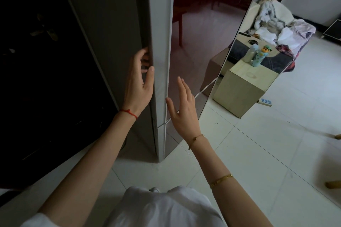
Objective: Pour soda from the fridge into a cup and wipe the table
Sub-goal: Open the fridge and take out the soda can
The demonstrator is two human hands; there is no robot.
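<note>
- My left hand (139, 81) hooks its curled fingers round the fridge door (191, 42) edge; thumb on its side
- My right hand (181, 105) hovers flat, fingers straight, holding nothing

Left hand (140, 81) curled round the edge of the fridge door (191, 42), right hand (182, 105) just before the door's front. Right of the fridge, low cabinet (239, 94) bearing two bottles (256, 55).
</note>
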